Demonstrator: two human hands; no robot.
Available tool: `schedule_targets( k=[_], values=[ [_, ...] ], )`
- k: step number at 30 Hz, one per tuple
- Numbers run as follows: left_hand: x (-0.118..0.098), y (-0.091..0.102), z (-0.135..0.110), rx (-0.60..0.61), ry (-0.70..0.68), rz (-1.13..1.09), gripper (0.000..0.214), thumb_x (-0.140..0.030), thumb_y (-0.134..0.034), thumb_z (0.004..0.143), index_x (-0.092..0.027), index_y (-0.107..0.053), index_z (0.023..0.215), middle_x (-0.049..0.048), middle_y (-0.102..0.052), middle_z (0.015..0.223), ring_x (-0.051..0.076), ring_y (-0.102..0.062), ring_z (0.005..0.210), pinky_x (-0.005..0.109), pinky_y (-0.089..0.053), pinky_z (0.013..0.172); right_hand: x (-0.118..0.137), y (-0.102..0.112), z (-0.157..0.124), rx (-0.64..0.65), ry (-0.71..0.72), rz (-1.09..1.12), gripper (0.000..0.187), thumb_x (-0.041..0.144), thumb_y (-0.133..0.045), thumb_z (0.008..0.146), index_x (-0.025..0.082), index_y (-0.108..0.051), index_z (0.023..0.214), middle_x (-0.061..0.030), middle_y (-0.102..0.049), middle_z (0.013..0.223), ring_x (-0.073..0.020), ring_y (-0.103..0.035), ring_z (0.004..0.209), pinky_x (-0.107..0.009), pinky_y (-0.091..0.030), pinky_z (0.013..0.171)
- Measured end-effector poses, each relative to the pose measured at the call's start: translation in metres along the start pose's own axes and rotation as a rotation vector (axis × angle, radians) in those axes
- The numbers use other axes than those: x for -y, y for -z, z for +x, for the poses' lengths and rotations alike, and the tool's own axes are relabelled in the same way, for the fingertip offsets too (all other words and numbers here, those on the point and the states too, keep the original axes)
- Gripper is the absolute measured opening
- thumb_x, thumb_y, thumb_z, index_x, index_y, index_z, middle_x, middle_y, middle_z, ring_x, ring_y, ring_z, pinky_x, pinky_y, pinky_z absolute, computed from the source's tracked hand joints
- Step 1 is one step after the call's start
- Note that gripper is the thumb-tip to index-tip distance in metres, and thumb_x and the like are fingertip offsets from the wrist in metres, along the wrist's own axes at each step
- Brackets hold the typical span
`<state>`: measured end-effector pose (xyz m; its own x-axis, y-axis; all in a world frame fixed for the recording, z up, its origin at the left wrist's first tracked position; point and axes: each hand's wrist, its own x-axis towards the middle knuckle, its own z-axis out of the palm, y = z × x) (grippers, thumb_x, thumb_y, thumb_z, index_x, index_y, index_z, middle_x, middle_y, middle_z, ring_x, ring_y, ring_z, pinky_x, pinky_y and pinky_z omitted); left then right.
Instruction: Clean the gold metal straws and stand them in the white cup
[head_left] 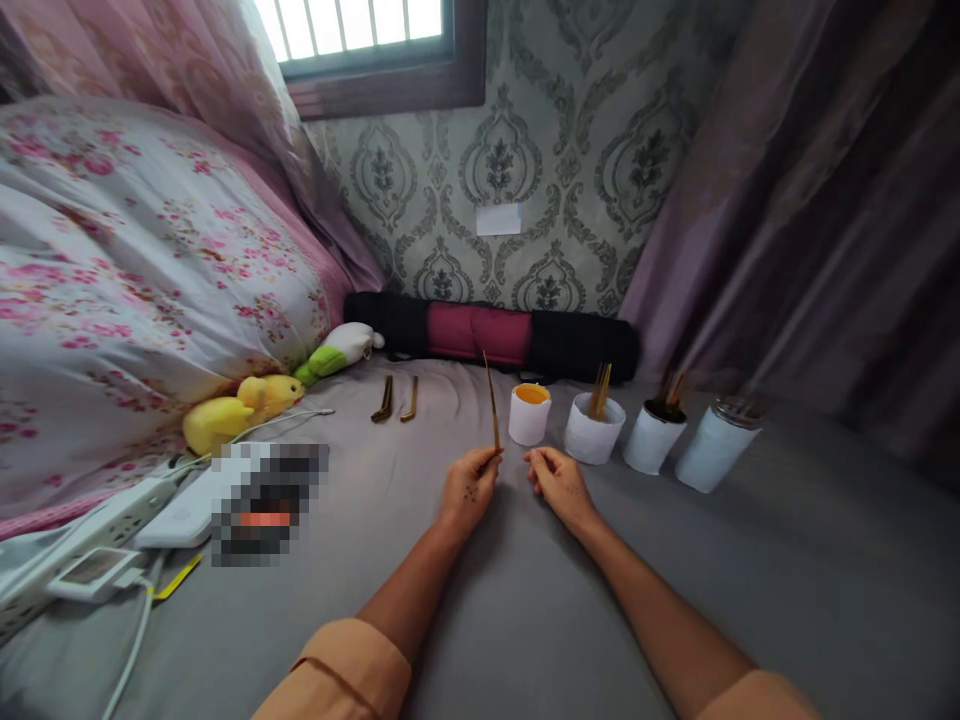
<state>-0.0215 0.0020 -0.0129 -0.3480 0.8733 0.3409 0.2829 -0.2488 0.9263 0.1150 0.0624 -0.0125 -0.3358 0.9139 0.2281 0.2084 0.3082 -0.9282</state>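
From here, the left hand (471, 488) pinches a thin stick (491, 400) by its near end, tip pointing far and slightly left. The right hand (556, 482), fingers curled, contents hidden from me, is nearer the white cup (528, 422), right of the stick.

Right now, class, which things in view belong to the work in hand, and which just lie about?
Likely in use:
thin brown stick, in the left hand
white-wrapped containers near the right hand
perhaps the bent brown pieces

Apparently just lying about:
yellow plush toy
white power strip
black-and-maroon roll
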Motion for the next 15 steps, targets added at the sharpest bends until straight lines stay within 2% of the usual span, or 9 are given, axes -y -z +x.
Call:
schedule_targets(
  k=[9,15],
  values=[
    [-0.007,0.004,-0.003,0.071,-0.149,0.113,0.023,-0.026,-0.048,0.077,-0.024,-0.067,0.090,0.0065,-0.062,0.088,0.018,-0.054,0.080,0.025,-0.038,0.079,0.004,0.002,-0.001,-0.026,0.015,0.070,0.037,0.046,-0.041,0.077,0.014,-0.058,0.082,-0.0001,-0.051,0.058,-0.0078,-0.045,0.041,-0.017,-0.031,0.034],
    [-0.009,0.004,-0.005,0.107,-0.112,0.073,0.022,-0.028,-0.049,0.076,-0.025,-0.067,0.089,0.0074,-0.061,0.090,0.018,-0.053,0.084,0.026,-0.036,0.083,0.011,0.003,-0.002,-0.055,0.005,0.125,0.035,0.043,-0.043,0.076,0.013,-0.058,0.085,0.0000,-0.051,0.059,-0.0077,-0.046,0.043,-0.017,-0.034,0.035]
  ],
)
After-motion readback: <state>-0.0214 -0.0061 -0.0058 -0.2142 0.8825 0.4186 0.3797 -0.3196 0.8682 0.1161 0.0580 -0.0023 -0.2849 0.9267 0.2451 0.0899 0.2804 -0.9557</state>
